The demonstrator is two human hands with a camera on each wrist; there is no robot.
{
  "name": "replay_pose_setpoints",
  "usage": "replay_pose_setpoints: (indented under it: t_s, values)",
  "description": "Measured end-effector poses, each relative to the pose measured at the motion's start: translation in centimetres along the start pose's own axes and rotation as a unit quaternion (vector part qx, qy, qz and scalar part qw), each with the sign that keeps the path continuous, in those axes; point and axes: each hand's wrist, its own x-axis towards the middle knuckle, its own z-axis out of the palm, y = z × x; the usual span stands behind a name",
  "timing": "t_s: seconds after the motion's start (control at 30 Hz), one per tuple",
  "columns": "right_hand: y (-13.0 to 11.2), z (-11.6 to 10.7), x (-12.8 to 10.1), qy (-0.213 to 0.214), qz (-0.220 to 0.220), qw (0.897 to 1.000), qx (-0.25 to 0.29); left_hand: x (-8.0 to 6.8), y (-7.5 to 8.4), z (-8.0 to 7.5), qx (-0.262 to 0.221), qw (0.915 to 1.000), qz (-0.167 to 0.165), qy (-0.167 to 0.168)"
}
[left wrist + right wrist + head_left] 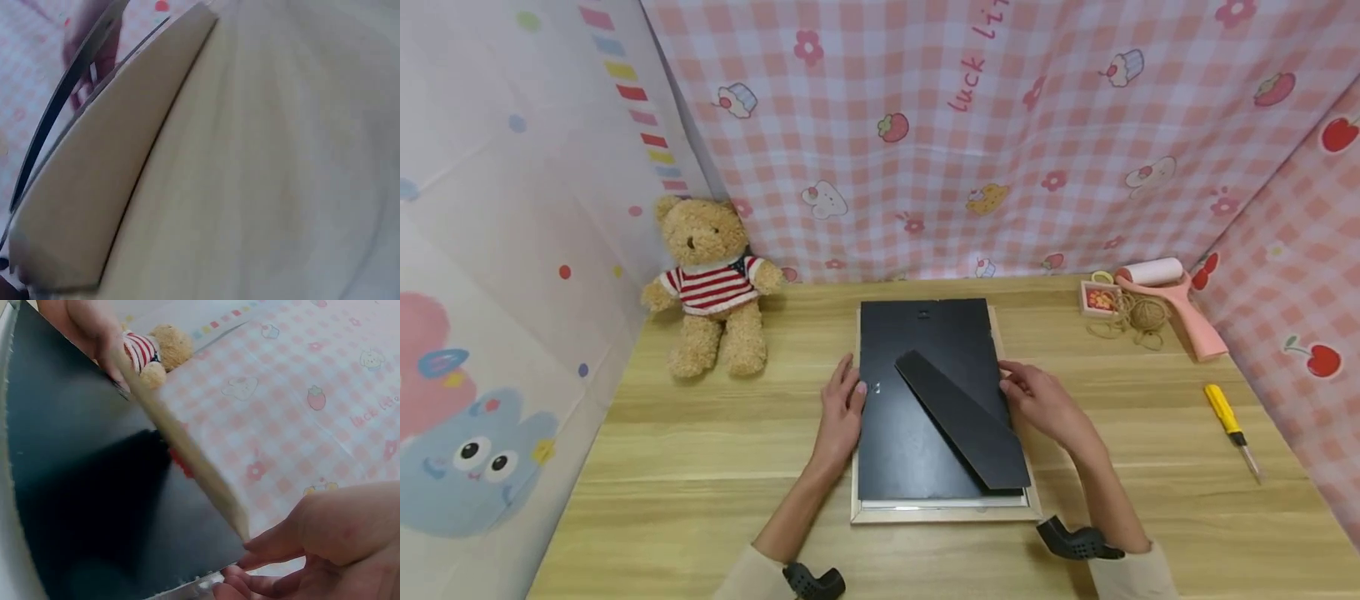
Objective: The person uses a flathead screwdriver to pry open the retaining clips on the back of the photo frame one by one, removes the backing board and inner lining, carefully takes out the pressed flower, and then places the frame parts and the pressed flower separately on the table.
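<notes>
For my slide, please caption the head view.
Both hands, left hand and right hand, hold a face-down wooden picture frame beside a teddy bear.
</notes>
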Motion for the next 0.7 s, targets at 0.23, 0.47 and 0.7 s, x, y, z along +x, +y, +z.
replay_pose_setpoints:
  t_s: [0.23, 0.47, 0.7]
  values:
    - [-1.0, 0.8, 0.0, 0.023, -0.017, 0.999, 0.013, 1.3, -3.7, 0.5, -0.094, 0.9934, -0.061, -0.026]
    - [-1.7, -0.4, -1.2, 0.016, -0.004, 0.998, 0.058, 1.4, -3.4, 0.2, -0.104, 0.9913, -0.056, -0.058]
    - [-0.7, -3.4, -3.8, 0.005, 0.028, 0.999, 0.041, 1.1, -2.3, 4.3, -0.151, 0.982, -0.088, -0.072]
